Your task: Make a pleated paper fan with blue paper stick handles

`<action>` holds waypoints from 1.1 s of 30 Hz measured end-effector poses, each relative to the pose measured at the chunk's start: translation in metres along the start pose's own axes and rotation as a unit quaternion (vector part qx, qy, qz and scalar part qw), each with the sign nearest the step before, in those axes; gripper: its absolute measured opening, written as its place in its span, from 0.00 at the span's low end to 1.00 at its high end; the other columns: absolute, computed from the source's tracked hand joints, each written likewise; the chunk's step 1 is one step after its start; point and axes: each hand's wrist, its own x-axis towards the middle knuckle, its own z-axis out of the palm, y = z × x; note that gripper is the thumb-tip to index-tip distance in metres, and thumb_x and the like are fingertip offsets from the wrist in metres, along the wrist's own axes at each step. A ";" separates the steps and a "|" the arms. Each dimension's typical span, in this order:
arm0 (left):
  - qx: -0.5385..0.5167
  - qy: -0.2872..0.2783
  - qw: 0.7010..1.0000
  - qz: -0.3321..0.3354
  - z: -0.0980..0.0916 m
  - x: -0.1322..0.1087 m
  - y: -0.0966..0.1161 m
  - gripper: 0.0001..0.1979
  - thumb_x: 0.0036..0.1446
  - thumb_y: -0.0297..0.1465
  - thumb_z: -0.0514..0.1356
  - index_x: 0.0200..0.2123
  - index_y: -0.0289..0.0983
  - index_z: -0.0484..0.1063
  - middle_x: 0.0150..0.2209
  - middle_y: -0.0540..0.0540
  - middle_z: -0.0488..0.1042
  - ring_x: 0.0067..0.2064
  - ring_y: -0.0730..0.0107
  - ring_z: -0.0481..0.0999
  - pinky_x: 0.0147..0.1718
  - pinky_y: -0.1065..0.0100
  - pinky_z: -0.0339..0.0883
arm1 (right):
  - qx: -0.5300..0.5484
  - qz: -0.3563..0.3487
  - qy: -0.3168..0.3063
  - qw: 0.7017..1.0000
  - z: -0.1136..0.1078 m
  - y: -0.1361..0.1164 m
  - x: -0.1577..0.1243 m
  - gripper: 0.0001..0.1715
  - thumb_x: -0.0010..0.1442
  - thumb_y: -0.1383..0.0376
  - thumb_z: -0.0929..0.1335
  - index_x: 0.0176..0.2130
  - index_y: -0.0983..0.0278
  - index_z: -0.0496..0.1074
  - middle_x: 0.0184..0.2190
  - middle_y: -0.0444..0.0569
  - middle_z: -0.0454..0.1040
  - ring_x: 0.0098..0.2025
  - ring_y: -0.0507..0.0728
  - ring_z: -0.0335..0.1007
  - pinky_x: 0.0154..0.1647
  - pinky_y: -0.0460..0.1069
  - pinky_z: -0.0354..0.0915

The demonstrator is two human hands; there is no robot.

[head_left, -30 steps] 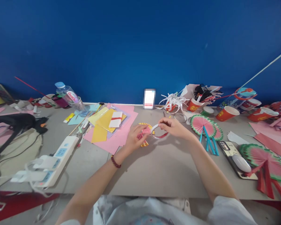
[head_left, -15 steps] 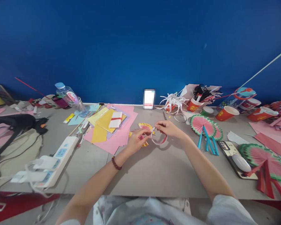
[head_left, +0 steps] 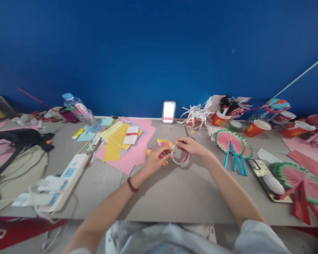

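Note:
Above the middle of the table, a white tape roll (head_left: 180, 163) with a red inner side hangs between my two hands. My right hand (head_left: 190, 146) pinches it at the top with thumb and fingers. Closed at the roll's left edge is my left hand (head_left: 157, 157), thumb and fingertips gripping there. Under and behind the left hand lies a small pleated paper fan (head_left: 164, 142) in yellow, white and pink, partly hidden by the fingers. Whether a loose tape end is between the fingertips is too small to tell.
Pink paper sheets (head_left: 124, 164) and a power strip (head_left: 66, 183) lie left. A tilted bottle (head_left: 82, 111) leans behind. A phone (head_left: 169, 112) stands at the wall. Right are watermelon-like paper fans (head_left: 228, 141), paper cups (head_left: 257, 127) and a white mouse (head_left: 273, 184).
Both hands stay almost in place at the tape roll. The left fingers have shifted very slightly, and the right hand has barely moved.

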 end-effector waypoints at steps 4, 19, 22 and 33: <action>-0.002 -0.003 1.000 0.008 -0.003 0.003 -0.002 0.08 0.55 0.36 0.60 0.34 0.38 0.73 0.35 0.46 0.75 0.38 0.67 0.73 0.40 0.67 0.65 | 0.061 0.017 -0.009 0.998 0.002 0.007 0.003 0.26 0.54 0.43 0.64 0.28 0.64 0.66 0.19 0.39 0.59 0.19 0.47 0.51 0.20 0.45 0.49; -0.135 0.002 0.990 -0.040 0.005 -0.003 0.001 0.21 0.50 0.35 0.64 0.48 0.37 0.69 0.39 0.42 0.75 0.39 0.67 0.75 0.38 0.67 0.69 | 0.037 -0.001 0.055 0.998 0.004 0.010 0.006 0.26 0.55 0.44 0.63 0.28 0.64 0.67 0.18 0.39 0.57 0.19 0.47 0.48 0.19 0.44 0.46; -0.149 0.013 0.986 -0.075 0.008 -0.002 -0.001 0.18 0.50 0.35 0.64 0.44 0.37 0.69 0.37 0.44 0.76 0.38 0.66 0.76 0.36 0.68 0.69 | 0.030 0.002 0.084 0.996 0.007 0.010 0.007 0.26 0.54 0.45 0.63 0.28 0.65 0.67 0.20 0.40 0.59 0.19 0.47 0.49 0.19 0.45 0.47; -0.140 -0.015 0.981 -0.131 0.010 -0.005 0.006 0.11 0.50 0.36 0.64 0.32 0.37 0.67 0.29 0.50 0.74 0.31 0.70 0.76 0.26 0.73 0.68 | -0.007 -0.019 0.078 0.997 0.011 0.012 0.009 0.24 0.56 0.48 0.62 0.29 0.65 0.69 0.23 0.42 0.64 0.23 0.48 0.52 0.24 0.45 0.51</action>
